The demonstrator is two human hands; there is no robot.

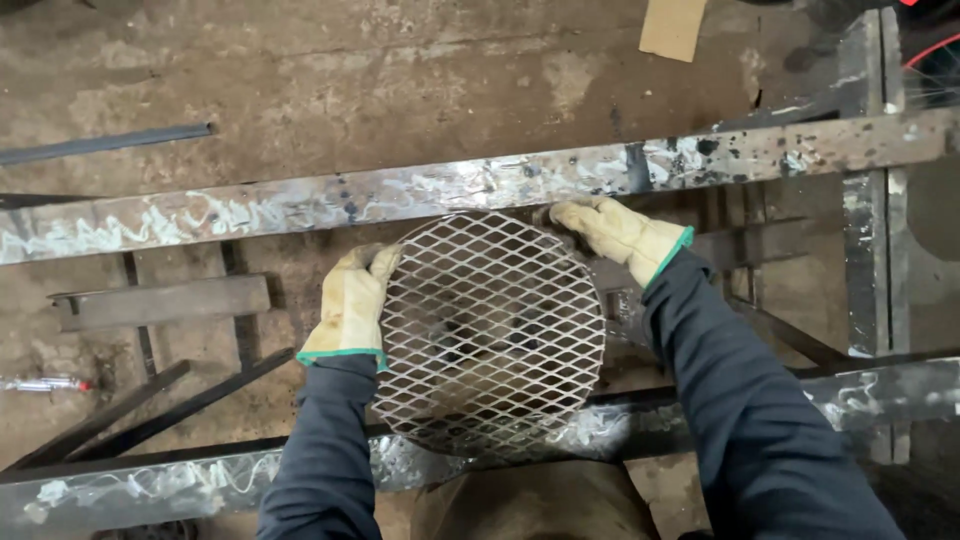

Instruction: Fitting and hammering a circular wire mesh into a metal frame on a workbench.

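Mesh disc (490, 335): one round piece of expanded metal, diamond pattern, held up between both gloved hands over a steel frame. It lies roughly flat toward the camera, spanning the gap between the far rail (420, 195) and the near rail (200, 480); its lower edge overlaps the near rail, its upper edge sits just beside the far rail.

Left hand (352, 300): gloved, fingers curled round the disc's left rim, grasping it. Right hand (612, 232): gloved, closed on the upper right rim, close against the far rail. The disc lies between the two hands, so each hand has it directly inward; the left hand sits lower on the rim, the right one higher and further from the body. Being round, the disc has no long axis; the rails run left to right, slightly rising to the right.

Counts: one disc, two gloves (pale leather, green cuff band), two long rails with white chalky marks, one upright post (865, 190) at right joining them. Several dark flat bars (165, 300) lie on the floor (300, 80) beneath. One cardboard scrap (672, 28) at the top. A small silver tube with red tip (45, 384) lies at far left; what it is I cannot tell.
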